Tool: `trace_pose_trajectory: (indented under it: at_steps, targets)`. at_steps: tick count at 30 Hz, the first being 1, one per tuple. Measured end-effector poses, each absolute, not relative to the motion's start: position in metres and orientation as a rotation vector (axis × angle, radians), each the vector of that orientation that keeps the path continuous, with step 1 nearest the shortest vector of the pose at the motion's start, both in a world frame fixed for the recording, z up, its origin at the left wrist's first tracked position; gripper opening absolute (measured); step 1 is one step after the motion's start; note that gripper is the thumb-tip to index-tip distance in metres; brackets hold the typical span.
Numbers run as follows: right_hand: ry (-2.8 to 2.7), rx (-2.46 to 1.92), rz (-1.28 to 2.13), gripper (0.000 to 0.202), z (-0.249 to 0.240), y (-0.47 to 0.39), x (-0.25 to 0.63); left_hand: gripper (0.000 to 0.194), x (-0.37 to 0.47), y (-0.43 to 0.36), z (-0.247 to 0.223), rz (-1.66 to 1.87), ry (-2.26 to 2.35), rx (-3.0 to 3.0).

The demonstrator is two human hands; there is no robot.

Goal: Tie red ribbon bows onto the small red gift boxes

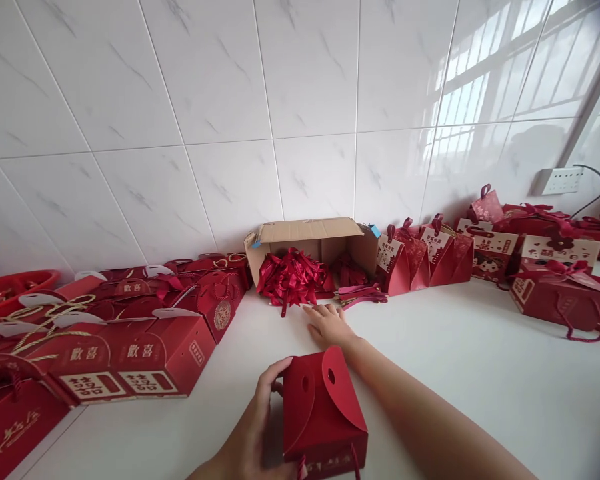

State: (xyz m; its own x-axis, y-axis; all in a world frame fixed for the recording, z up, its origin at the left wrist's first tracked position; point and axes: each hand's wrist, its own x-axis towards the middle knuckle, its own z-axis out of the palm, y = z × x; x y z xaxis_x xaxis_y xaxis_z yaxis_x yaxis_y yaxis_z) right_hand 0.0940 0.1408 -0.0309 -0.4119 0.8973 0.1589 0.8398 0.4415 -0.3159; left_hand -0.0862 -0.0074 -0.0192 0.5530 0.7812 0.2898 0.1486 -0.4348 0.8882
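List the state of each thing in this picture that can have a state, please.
Small red paper gift box: flaps closed, held by left hand.
Brown cardboard carton: on its side, open, red ribbons spilling out.
Right hand: open, flat on white counter, near ribbons.

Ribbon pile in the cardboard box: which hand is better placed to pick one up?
Right. The right hand lies open on the table, close before the ribbons, and holds nothing. The left hand is nearer the body, gripping the red gift box.
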Motion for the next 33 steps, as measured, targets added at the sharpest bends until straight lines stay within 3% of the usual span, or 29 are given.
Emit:
trace_pose_trajectory:
  at_steps: [5,19,24,26,30,33]
  targets:
    - [-2.373,-1.508,0.257,0.055,-0.034,0.142,0.093,0.089,-0.085,-0.009,-0.018,0.898,0.754,1.918]
    - [-2.502,-1.297,0.381,0.022,-0.006,0.124,0.106,0.088,-0.087,-0.011,-0.013,0.898,0.807,1.992]
    - [-2.492,-1.252,0.373,0.046,-0.003,0.117,0.124,0.085,-0.086,-0.013,-0.009,0.86,0.727,1.976]
    - [-2.481,-1.249,0.345,0.047,-0.007,0.116,0.128,0.085,-0.086,-0.014,-0.008,0.839,0.697,1.967]
    - [-2.41,-1.215,0.303,0.026,0.003,0.117,0.135,0.085,-0.087,-0.014,-0.005,0.886,0.708,2.02]
    - [-2.204,-1.212,0.178,0.018,0.039,0.112,0.153,0.083,-0.087,-0.016,-0.004,0.894,0.688,2.003]
